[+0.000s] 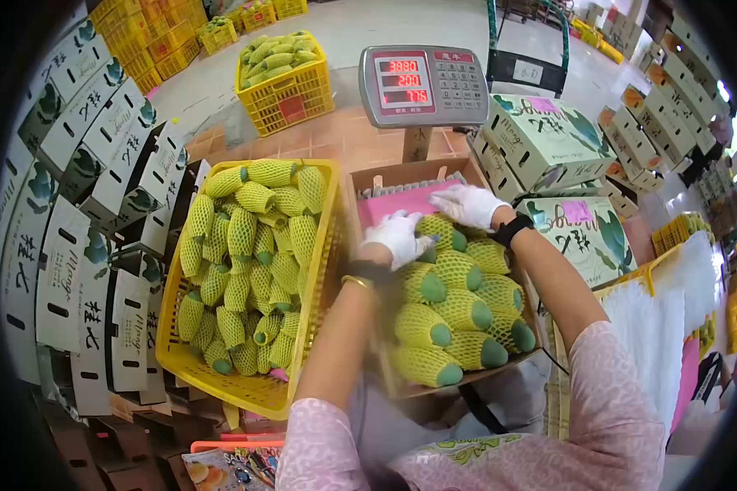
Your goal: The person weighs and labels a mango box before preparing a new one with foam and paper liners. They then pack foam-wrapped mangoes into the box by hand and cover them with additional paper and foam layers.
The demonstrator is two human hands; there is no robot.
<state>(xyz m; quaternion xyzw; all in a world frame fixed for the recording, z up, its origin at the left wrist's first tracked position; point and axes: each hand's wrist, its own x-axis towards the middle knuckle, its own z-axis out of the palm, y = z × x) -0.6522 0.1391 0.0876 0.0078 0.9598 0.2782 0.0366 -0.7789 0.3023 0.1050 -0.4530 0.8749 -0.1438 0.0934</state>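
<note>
A cardboard box point(354, 184) in front of me holds several mangoes point(458, 311) in yellow foam nets, their green ends showing. Flat across the far part of the box lies a pink sheet point(397, 203). My left hand point(397, 236), in a white glove, rests at the sheet's near left edge beside the top mangoes, its fingers apart. Also gloved, my right hand point(467, 204) reaches over the sheet's right side with fingers stretched out. The palms' undersides are hidden. A scale display point(424, 86) with red digits stands behind the box.
To the left is a yellow crate point(165, 327) full of netted mangoes. Another filled yellow crate point(295, 102) stands farther back. Printed mango cartons point(549, 143) are stacked at the right, and more cartons point(70, 286) line the left. White foam nets point(647, 319) hang at the lower right.
</note>
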